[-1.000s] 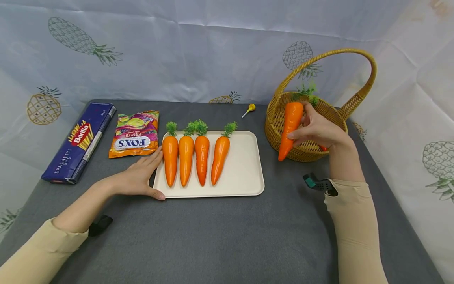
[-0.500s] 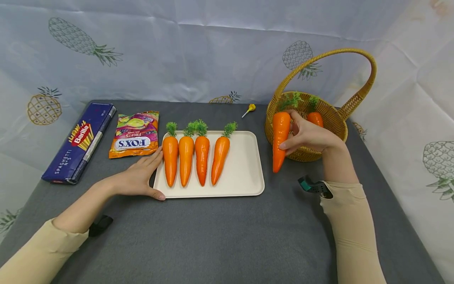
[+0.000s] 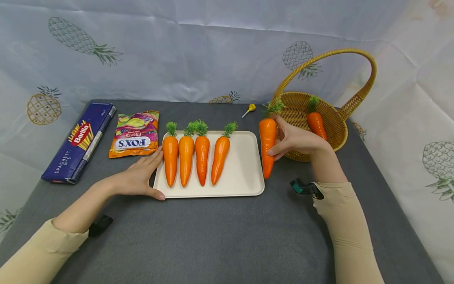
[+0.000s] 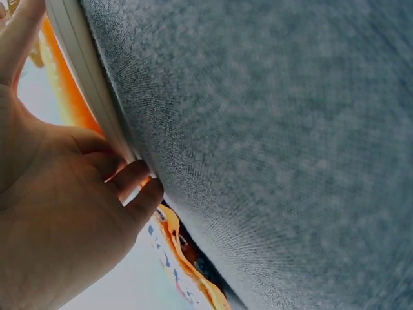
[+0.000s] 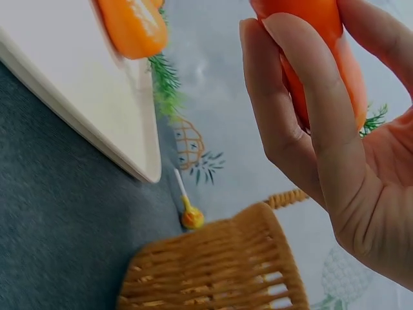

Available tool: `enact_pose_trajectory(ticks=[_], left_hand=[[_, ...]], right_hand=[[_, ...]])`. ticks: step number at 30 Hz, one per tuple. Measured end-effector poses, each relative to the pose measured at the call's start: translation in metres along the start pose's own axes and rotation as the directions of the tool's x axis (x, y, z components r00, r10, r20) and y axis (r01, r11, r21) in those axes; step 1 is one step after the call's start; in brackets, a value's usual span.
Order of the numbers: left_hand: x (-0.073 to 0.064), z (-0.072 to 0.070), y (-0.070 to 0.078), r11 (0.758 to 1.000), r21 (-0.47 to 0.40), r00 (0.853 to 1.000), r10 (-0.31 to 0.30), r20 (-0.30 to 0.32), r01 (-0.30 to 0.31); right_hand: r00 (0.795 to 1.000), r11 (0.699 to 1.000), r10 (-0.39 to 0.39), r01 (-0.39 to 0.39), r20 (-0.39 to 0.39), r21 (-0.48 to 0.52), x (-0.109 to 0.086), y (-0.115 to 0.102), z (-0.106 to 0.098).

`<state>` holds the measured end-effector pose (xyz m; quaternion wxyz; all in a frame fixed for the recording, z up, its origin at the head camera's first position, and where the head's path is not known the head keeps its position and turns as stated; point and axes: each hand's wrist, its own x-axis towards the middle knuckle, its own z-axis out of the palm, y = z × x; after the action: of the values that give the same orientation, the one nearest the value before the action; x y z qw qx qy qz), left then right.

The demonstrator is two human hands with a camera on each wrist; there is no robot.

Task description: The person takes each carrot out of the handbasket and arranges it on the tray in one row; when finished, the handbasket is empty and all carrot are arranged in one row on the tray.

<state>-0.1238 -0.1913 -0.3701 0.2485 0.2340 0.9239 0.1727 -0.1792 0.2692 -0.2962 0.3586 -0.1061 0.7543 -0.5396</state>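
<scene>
My right hand (image 3: 292, 138) grips an orange carrot (image 3: 267, 144) with a green top, thumb on one side and fingers on the other. In the head view this carrot hangs over the right edge of a cream tray (image 3: 244, 169); the right wrist view shows it held above the table. Several carrots (image 3: 202, 159) lie side by side on the tray's left and middle. My left hand (image 3: 140, 177) rests against the tray's left end, thumb at the near corner and fingers along the side. One more carrot (image 3: 317, 124) lies in the wicker basket (image 3: 340, 132).
Left of the tray lie an orange candy bag (image 3: 134, 134) and a blue spaghetti box (image 3: 79, 142). A yellow lollipop (image 3: 251, 108) is behind the tray, near the basket. The basket's tall handle (image 3: 369, 79) arches up at the right, before a pineapple-print cloth (image 3: 213, 51).
My right hand has carried the carrot leftward and nearer, out from over the basket to the tray's right edge. The carrot left in the basket has come into view. My left hand stays put.
</scene>
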Motion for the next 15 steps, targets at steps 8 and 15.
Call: enact_pose_trajectory(ticks=[8, 15], left_hand=[[0.000, 0.000, -0.001, 1.000, -0.001, 1.000, 0.002, -0.003, -0.002], [0.000, 0.001, -0.001, 1.000, -0.003, 1.000, 0.000, -0.005, 0.000]], right_hand=[[1.000, 1.000, 0.008, -0.008, -0.010, -0.002, 0.018, 0.004, 0.012], [0.999, 1.000, 0.027, -0.026, -0.043, 0.018, 0.031, 0.007, 0.021]])
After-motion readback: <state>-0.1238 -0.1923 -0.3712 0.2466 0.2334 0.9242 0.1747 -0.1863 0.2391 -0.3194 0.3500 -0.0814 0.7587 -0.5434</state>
